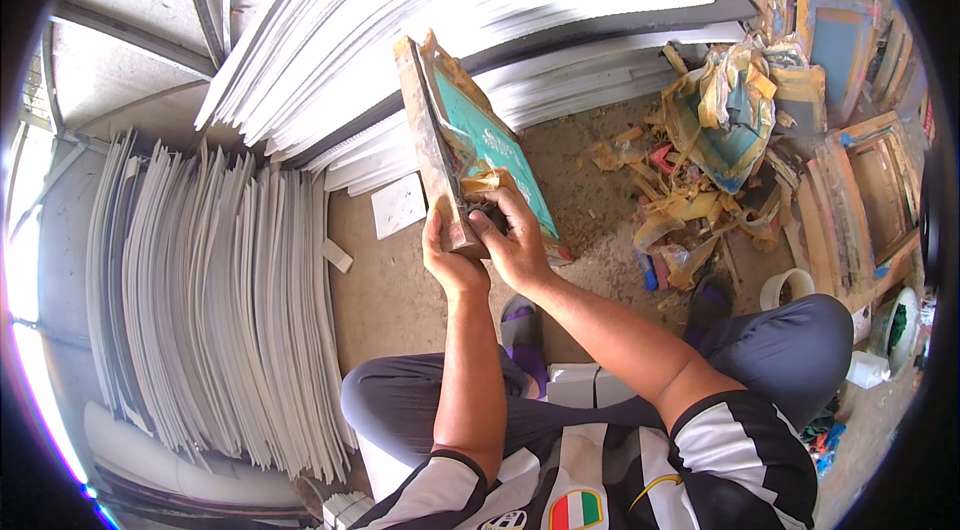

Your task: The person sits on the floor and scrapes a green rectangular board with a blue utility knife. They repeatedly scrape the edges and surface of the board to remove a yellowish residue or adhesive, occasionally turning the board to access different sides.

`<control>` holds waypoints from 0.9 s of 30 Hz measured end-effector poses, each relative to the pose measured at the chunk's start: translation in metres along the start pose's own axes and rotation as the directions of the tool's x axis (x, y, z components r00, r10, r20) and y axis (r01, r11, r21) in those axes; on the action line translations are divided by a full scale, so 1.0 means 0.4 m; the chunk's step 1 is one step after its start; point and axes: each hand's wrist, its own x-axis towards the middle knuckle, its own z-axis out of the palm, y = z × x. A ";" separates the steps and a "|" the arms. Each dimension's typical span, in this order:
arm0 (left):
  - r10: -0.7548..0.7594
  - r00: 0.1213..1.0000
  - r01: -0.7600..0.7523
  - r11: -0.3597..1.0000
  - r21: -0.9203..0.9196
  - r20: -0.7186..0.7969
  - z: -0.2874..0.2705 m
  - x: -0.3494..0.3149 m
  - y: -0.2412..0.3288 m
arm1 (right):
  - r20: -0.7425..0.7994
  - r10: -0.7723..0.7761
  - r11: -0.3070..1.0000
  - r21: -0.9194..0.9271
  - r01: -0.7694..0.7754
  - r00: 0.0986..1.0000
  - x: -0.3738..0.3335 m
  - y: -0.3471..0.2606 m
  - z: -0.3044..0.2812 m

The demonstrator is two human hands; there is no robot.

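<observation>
I hold a wooden screen frame [432, 145] upright on its edge in front of me; it has a teal mesh face and torn brown tape along its border. My left hand [448, 255] grips the frame's lower wooden edge from the left. My right hand [515, 235] clasps the same lower corner from the right, with its fingers on the taped border next to a loose strip of brown tape [487, 180]. Both forearms reach up from my lap as I sit with my knees apart.
Stacks of white boards [210, 300] lean at the left and more white boards [480, 10] at the back. A heap of torn tape scraps [700, 160] lies on the dirt floor at right, beside other wooden frames [865, 190] and a tape roll [787, 288].
</observation>
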 end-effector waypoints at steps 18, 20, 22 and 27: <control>0.064 0.998 -0.064 0.994 0.086 -0.004 -0.016 0.012 0.013 | 0.028 0.119 0.985 0.124 -0.122 0.992 0.076 0.032 -0.021; 0.037 0.999 -0.038 0.995 0.090 0.018 -0.029 0.014 0.018 | 0.030 0.042 0.998 -0.047 -0.041 0.999 0.047 0.000 -0.014; -0.035 0.991 0.028 0.998 0.057 0.126 -0.055 0.033 0.019 | 0.018 -0.103 0.989 -0.109 0.104 0.995 0.044 -0.013 0.001; -0.211 0.934 0.151 0.965 0.217 0.289 -0.065 0.079 0.106 | 0.017 -0.030 0.994 -0.107 0.032 0.999 0.049 0.027 0.015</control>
